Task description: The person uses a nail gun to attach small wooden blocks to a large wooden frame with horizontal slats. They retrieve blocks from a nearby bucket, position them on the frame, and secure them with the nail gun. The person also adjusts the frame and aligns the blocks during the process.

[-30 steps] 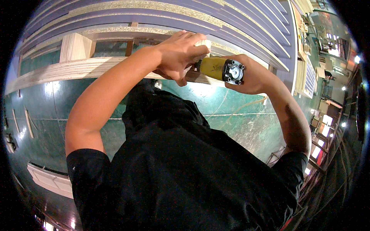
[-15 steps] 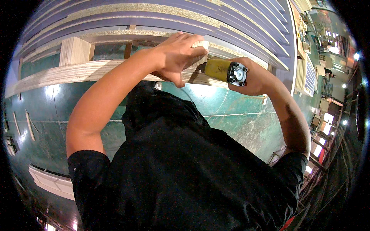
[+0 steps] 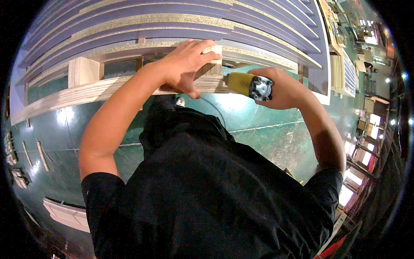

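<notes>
The yellow tool [image 3: 248,84] has a smooth plastic body with a dull metal end cap. The wooden block [image 3: 212,64] and long batten [image 3: 64,97] show pale, raw grain. Stacked boards [image 3: 172,19] have rough chipboard edges. The green floor [image 3: 267,138] shines glossy.

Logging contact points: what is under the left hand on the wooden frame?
The left hand lies on a pale upright wooden block above the long wooden rail. The block's face beneath the palm is covered.
</notes>
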### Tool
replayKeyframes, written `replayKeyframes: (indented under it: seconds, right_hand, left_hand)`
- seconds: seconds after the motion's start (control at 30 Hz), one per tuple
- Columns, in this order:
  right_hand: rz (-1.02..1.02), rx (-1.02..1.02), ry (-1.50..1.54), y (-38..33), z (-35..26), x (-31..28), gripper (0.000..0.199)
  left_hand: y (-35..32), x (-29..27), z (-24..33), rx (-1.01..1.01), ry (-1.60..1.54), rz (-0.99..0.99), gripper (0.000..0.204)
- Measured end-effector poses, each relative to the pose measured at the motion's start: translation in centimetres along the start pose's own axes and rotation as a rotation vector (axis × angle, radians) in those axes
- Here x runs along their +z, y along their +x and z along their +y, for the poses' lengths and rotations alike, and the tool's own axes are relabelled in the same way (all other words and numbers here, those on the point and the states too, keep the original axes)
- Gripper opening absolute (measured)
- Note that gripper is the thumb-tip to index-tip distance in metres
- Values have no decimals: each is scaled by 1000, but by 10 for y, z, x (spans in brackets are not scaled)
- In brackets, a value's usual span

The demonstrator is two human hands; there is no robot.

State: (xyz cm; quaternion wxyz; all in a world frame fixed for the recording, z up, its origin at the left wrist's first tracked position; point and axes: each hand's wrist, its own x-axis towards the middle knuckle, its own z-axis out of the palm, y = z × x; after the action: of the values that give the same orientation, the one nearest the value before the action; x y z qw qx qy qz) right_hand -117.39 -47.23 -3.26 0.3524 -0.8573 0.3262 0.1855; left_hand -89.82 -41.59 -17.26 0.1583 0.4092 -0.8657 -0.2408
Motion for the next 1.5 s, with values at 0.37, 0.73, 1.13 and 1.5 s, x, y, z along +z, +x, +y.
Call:
replayKeyframes:
  seconds: [0.37, 0.73, 1.13, 1.5]
  right_hand:
    - [56, 241, 116, -57, 66, 16, 41]
    - [31, 320, 289, -62, 90, 39, 25]
    - [169, 204, 398, -77, 85, 34, 25]
    - [164, 234, 454, -73, 88, 36, 22]
  left_hand:
    - [-18, -137, 89, 296, -113, 194, 54]
    - [-108, -222, 243, 980, -69, -693, 44]
    - [-149, -242, 309, 937, -236, -844, 42]
    - [-148, -241, 297, 894, -341, -761, 41]
